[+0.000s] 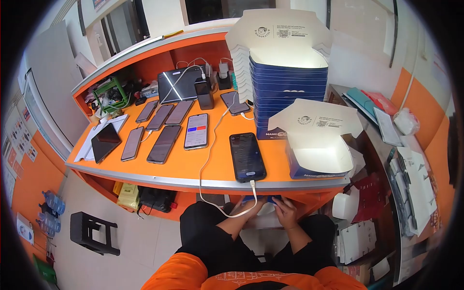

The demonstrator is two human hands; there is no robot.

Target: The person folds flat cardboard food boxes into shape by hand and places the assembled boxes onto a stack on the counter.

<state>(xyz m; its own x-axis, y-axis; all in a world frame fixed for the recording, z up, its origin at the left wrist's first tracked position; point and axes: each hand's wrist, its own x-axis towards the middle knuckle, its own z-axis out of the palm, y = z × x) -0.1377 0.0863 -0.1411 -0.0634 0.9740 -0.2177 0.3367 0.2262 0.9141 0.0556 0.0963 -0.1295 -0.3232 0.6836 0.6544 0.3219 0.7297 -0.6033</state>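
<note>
Below the front edge of the counter, between my knees, sits a paper food box (267,210) with a white inside and blue sides. My right hand (286,212) has its fingers closed on the box's right side. At the box's left side is my left hand (245,207), its fingers partly hidden by the counter edge and the box. On the counter above stands one folded food box (319,162) with its lid raised. Behind it rises a tall stack of nested blue boxes (289,92). A charging phone (247,157) lies close to the counter's front edge.
Several phones (164,144), a tablet (106,142) and a laptop (180,86) occupy the orange counter (222,166). A white cable (209,159) loops over its front edge. Flat cartons (357,241) stand at right; a black stool (94,233) is on the floor at left.
</note>
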